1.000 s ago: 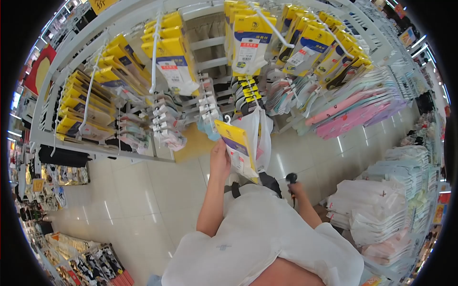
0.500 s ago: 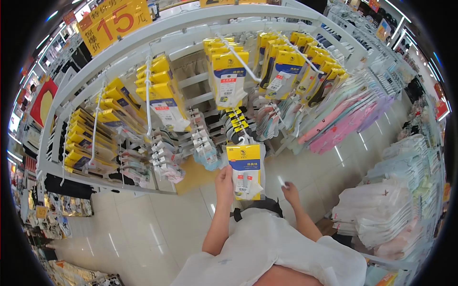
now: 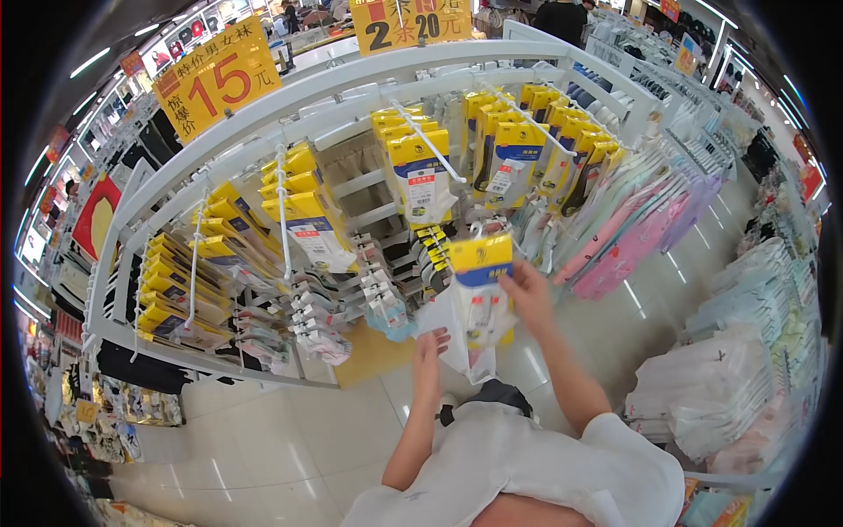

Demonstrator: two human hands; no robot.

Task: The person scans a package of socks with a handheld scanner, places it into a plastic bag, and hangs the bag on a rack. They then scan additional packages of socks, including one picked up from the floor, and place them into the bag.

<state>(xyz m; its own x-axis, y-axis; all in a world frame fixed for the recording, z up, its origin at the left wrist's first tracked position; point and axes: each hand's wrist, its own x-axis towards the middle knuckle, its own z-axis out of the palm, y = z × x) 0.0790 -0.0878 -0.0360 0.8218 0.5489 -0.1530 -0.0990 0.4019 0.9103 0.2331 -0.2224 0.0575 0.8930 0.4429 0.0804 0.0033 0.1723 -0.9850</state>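
Observation:
A yellow, blue and white sock pack hangs in front of my body, a little blurred, with price stickers on its lower half. My right hand grips its right edge with closed fingers. Beside and below the pack, my left hand has its fingers raised and apart, next to a whitish, partly see-through sheet. Behind the pack are black and yellow striped items on the rack.
A white rack curves across the front, its hooks holding more yellow packs. Pastel garments hang to the right, and pale clothes lower right. Yellow price signs stand above. A dark-clothed person is at the back.
My right hand has come up and taken hold of the pack's right edge. My left hand has let go of its left edge and opened. The pack has shifted right and up, and the view has tilted.

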